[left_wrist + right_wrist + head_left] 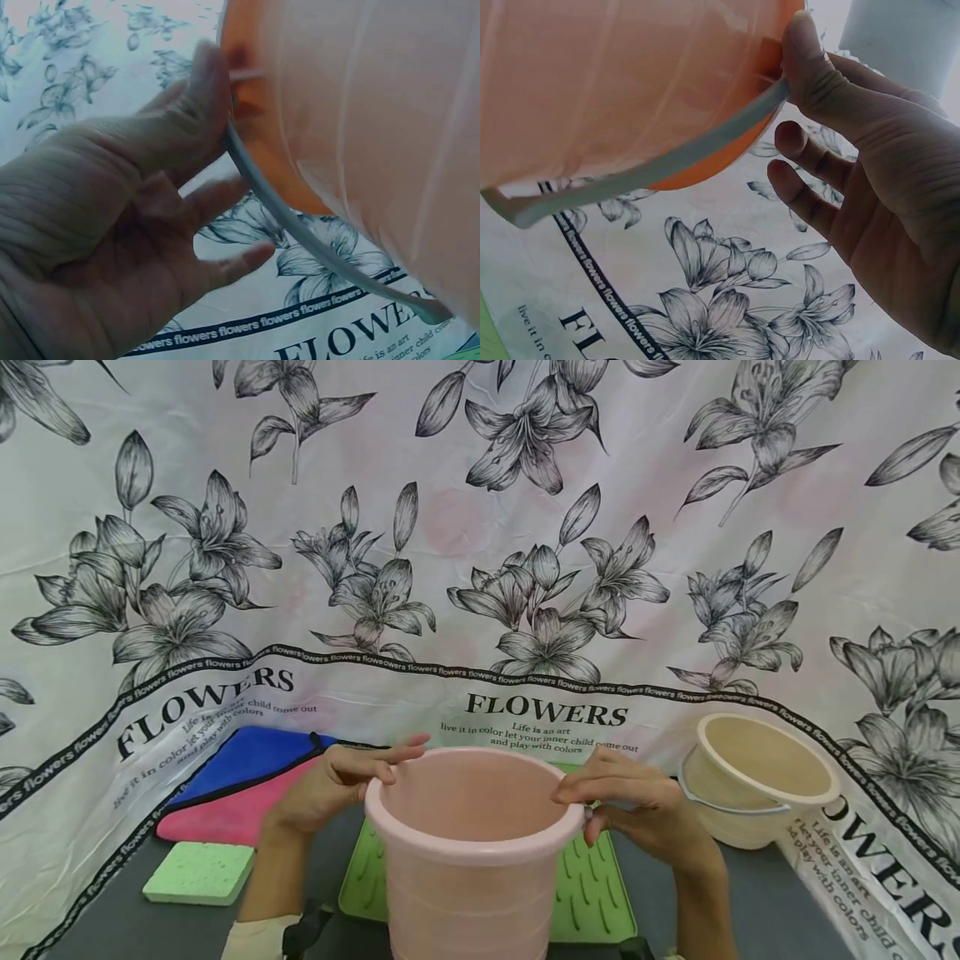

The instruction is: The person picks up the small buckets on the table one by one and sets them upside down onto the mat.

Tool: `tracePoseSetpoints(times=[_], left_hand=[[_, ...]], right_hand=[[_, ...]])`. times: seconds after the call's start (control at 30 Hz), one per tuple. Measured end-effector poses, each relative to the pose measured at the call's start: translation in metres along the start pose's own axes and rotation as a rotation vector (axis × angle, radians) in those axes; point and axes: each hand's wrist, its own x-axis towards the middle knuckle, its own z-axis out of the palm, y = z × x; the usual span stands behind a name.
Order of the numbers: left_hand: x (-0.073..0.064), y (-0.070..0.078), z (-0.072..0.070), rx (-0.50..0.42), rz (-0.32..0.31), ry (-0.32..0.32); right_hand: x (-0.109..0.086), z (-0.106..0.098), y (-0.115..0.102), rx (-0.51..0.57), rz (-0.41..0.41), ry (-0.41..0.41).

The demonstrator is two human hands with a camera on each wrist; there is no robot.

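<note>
A pink bucket is held upright in front of the body, its mouth facing up. My left hand pinches the rim on the left, thumb and fingers on either side of it. On the right, my right hand grips the opposite rim the same way. Both wrist views show the bucket's grey handle hanging down along its far side. Behind and under the bucket in the head view lies a green ridged mat; the bucket's base is out of frame.
A beige bucket with a light handle stands at the back right. To the left lie a light green sponge, a pink cloth and a blue cloth, dark-edged. A flower-print sheet hangs behind the dark tabletop.
</note>
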Motion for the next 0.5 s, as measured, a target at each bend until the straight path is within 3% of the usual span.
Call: tracePoseSetpoints(times=[0.13, 0.3, 0.4, 0.5], left_hand=[[0.004, -0.004, 0.002, -0.071, 0.045, -0.058], [0.01, -0.01, 0.001, -0.046, 0.16, -0.08], [0.011, -0.012, 0.002, -0.006, 0.202, -0.034], [0.011, -0.011, 0.007, 0.003, 0.202, 0.09]], right_hand=[[0.001, 0.0, -0.001, 0.09, -0.01, -0.003], [-0.002, 0.002, 0.002, 0.154, 0.006, 0.023], [-0.006, 0.004, 0.008, 0.204, 0.015, 0.05], [-0.013, 0.007, 0.015, 0.235, 0.038, 0.087]])
